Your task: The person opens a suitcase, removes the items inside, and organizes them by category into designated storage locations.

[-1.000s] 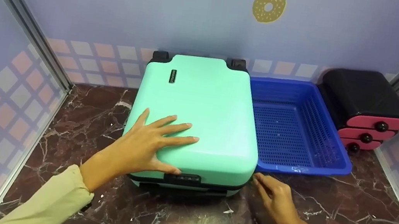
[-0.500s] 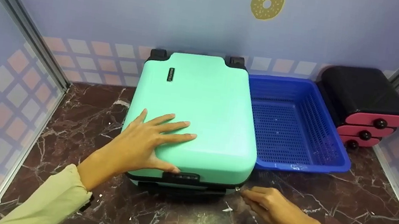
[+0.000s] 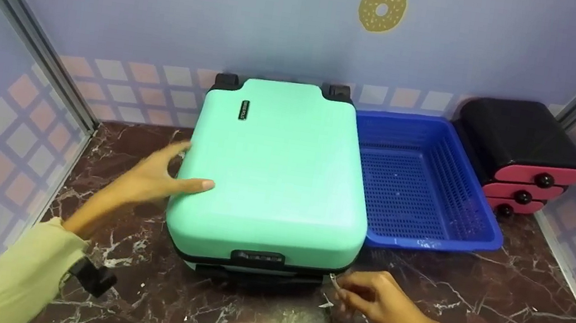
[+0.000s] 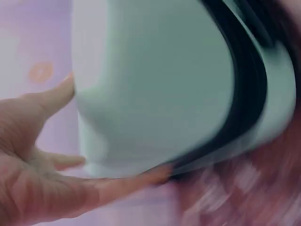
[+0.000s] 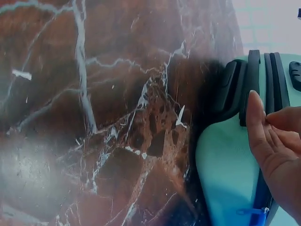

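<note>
A mint-green hard-shell suitcase [image 3: 276, 165] lies flat on the marble-patterned surface, its black zipper band and combination lock [image 3: 257, 258] facing me. My left hand [image 3: 153, 176] is at its left edge, thumb over the lid and fingers spread along the side; the left wrist view is blurred. Near the front right corner, my right hand [image 3: 386, 305] pinches a small silver zipper pull [image 3: 333, 279] between thumb and fingers. In the right wrist view, that hand [image 5: 277, 146] is beside the zipper band and the black carry handle [image 5: 251, 84].
A blue plastic basket [image 3: 434, 243] stands against the suitcase's right side. Right of it is a black drawer box [image 3: 523, 135] with pink fronts. A patterned wall [image 3: 284, 26] closes off the back, with side panels left and right.
My left hand has left the lid's front and moved left to the suitcase's side edge. My right hand has moved left round the front right corner with the zipper pull.
</note>
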`<state>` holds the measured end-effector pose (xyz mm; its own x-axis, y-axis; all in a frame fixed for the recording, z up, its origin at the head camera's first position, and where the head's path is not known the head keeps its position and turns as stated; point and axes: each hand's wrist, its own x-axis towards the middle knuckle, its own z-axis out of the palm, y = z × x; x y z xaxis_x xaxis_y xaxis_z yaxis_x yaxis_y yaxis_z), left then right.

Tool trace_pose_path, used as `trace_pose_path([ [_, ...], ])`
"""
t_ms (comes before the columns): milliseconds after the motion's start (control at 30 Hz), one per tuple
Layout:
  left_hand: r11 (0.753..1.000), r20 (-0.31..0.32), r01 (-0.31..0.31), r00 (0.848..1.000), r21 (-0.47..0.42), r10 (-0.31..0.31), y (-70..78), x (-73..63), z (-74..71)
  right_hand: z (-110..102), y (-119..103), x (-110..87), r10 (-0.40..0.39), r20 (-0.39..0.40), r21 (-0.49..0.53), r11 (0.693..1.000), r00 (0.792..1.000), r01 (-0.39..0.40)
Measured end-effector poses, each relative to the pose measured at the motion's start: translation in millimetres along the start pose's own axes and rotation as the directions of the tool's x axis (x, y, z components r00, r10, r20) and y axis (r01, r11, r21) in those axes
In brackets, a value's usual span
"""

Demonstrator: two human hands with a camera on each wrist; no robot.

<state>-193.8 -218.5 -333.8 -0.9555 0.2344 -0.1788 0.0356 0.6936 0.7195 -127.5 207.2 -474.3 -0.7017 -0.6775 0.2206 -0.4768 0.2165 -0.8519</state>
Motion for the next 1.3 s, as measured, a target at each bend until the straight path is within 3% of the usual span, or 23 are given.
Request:
trace_pose_path([
  [67, 0.991, 0.086, 0.101, 0.992, -0.089, -0.093, -9.5, 2.3, -5.9, 0, -1, 0.6, -0.040, 0.001, -0.040, 0.998, 0.999, 0.040],
  [133, 0.975, 0.141, 0.163, 0.980, -0.149, -0.142, -15.6, 3.3, -7.6, 1, -2, 3.2, -0.078, 0.014, -0.075, 0.994, 0.997, 0.079],
  [267, 0.961, 0.131, 0.201, 0.975, -0.189, -0.178, -17.7, 2.1, -6.1, 8, -7, 12.0, -0.068, 0.061, -0.026, 0.997, 0.996, 0.070],
  [367, 0.956, 0.121, 0.205, 0.976, -0.211, -0.183, -15.0, 3.1, -3.2, 17, -10, 17.5, -0.003, 0.074, 0.075, 0.997, 0.997, -0.003],
  [500, 0.952, 0.112, 0.198, 0.978, -0.233, -0.176, -11.8, 5.1, 0.4, 28, -14, 22.0, 0.095, 0.072, 0.206, 0.973, 0.993, -0.108],
  [600, 0.952, 0.106, 0.192, 0.980, -0.239, -0.171, -11.5, 5.4, 1.3, 36, -15, 25.3, 0.120, 0.072, 0.258, 0.957, 0.990, -0.135],
  [1067, 0.951, 0.111, 0.173, 0.983, -0.255, -0.149, -18.3, 4.8, -3.2, 68, -19, 41.9, 0.107, 0.003, 0.268, 0.958, 0.994, -0.104],
  [1167, 0.954, 0.131, 0.159, 0.983, -0.253, -0.129, -21.4, 6.0, -6.7, 75, -20, 46.0, 0.078, -0.015, 0.236, 0.969, 0.997, -0.072],
  [1300, 0.936, 0.163, 0.177, 0.978, -0.303, -0.132, -25.1, 6.5, -11.7, 86, -20, 52.0, 0.021, -0.041, 0.192, 0.981, 0.999, -0.012],
])
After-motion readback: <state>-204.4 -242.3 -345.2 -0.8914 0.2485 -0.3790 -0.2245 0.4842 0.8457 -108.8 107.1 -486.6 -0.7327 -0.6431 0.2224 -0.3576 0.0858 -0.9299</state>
